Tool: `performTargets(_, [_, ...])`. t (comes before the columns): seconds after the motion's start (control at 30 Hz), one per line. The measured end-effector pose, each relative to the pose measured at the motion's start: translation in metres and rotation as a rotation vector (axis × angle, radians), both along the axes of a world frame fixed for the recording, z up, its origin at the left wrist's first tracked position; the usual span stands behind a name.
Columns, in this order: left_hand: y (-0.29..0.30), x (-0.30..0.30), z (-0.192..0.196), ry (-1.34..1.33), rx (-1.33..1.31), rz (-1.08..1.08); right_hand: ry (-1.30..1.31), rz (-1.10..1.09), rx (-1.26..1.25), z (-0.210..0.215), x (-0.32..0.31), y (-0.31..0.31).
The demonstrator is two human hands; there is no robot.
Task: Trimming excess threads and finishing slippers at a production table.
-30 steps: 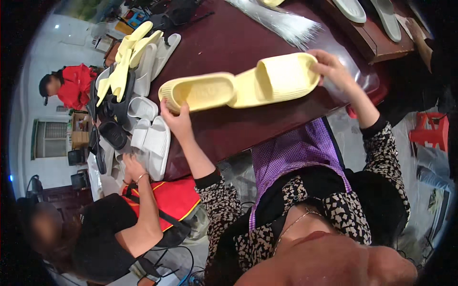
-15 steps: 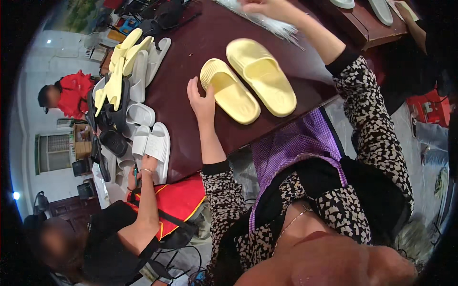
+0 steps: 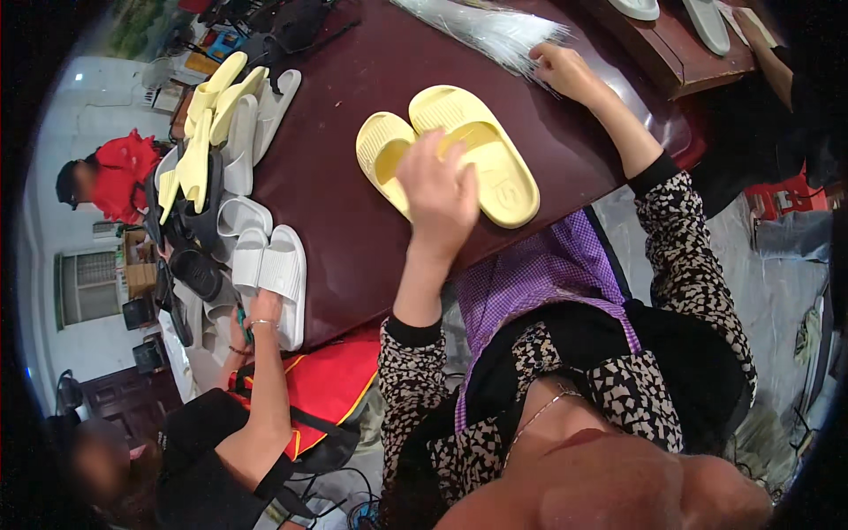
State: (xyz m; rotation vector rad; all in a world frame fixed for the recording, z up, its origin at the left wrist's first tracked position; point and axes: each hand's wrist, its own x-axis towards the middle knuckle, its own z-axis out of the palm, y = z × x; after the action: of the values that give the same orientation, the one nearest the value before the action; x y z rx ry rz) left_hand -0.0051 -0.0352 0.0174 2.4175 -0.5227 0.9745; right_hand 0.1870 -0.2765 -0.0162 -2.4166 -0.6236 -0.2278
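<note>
- Pale yellow slippers, a left one (image 3: pixel 378 146) and a right one (image 3: pixel 508 172), sit soles down, side by side, on the dark red table (image 3: pixel 327 190) at the middle of the frame.
- Both long axes slant from upper left to lower right, strapped toe ends upward and heel ends toward the purple checked apron (image 3: pixel 534 274).
- The left hand (image 3: pixel 437 190) is much the nearer to the pair: it is over the inner side of the left slipper and hides its heel end, while the right slipper shows almost whole just to its right.
- Motion blur covers its fingers, which look loosely apart; whether they touch or grip the slipper, I cannot tell.
- The right hand (image 3: pixel 570 75) is well apart from the slippers, above and to the right of them, at the loose ends of a bundle of clear strands (image 3: pixel 486 34).
- That bundle runs from the top edge down toward the right hand, roughly along the slippers' slant.
- Thumb and fingertips are close together there; whether a strand is pinched between them is too fine to tell.
- Left of frame, a co-worker's hand (image 3: pixel 265 307) is at a white pair of slippers (image 3: pixel 281 265).
</note>
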Motion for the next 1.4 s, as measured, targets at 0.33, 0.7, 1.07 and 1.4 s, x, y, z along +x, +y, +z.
performTargets(0.33, [-0.048,0.007,0.001,0.171,0.065,-0.22,-0.099,-0.041,-0.052,0.011,-0.016,-0.014])
performTargets(0.7, [-0.073,0.063,-0.009,0.237,-0.002,-0.322,0.295,0.186,0.262,0.052,-0.092,-0.032])
performTargets(1.07, [-0.063,0.083,-0.042,0.277,-0.421,-0.293,0.652,0.486,0.502,0.063,-0.042,-0.029])
performTargets(1.4, [-0.062,0.012,0.004,0.644,-0.771,-0.257,-0.126,0.032,-0.662,-0.005,0.025,0.017])
